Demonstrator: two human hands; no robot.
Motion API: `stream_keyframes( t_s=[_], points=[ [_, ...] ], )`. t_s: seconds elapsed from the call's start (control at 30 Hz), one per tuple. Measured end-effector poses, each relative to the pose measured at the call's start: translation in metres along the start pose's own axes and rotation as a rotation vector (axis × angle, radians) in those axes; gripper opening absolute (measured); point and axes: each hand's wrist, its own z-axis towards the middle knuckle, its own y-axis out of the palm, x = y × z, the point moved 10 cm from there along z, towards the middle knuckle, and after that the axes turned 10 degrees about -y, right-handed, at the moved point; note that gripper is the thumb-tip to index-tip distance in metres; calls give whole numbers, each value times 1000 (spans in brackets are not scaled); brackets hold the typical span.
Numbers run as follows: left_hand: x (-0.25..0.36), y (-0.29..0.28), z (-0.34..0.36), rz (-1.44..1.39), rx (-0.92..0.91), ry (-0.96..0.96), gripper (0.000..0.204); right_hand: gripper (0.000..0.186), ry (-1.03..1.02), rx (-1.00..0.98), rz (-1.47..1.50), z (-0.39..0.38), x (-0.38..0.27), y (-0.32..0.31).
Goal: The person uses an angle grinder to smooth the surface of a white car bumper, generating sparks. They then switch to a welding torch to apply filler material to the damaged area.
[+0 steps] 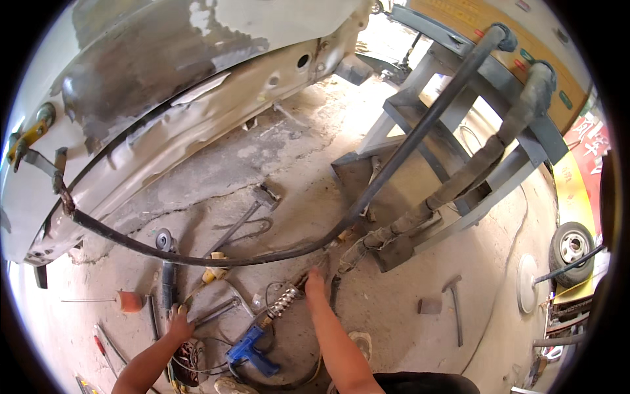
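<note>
My left hand [177, 323] reaches down to the floor at the lower left. Its fingers close on the rear end of a black angle grinder [169, 279], whose disc head points away from me. Beside it lies a yellow plug connector [214, 271] on a cord. Ahead of me, my right hand [315, 284] is down low with its fingers curled in; what they grip is hidden. Just left of that hand lies a blue pistol-grip tool [251, 351] with a silver coiled front [283, 303], its coil end close to my fingers.
A car body panel [151, 85], partly bare metal, fills the upper left. A thick black cable [262, 259] runs from a clamp [39, 128] there to a wheeled grey machine [420, 125]. Hammers [454, 308], a small block [430, 306], an orange-red piece [129, 301] and a wheel [572, 246] lie around.
</note>
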Motion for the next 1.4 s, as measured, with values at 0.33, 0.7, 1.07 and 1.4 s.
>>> stream_keyframes(
  t_s=[0.33,0.7,1.07,1.4],
  points=[
    [33,-3,-5,-57,32,110,65,43,-131,86,474,-37,-27,34],
    [97,-38,-37,-271,26,341,55,44,-318,13,607,-115,-74,29],
    [121,-35,-40,-340,-20,344,53,50,-524,-317,658,-228,-115,75],
    [53,175,-26,-306,-737,202,73,48,-269,-1104,941,-295,-162,124]
  ],
)
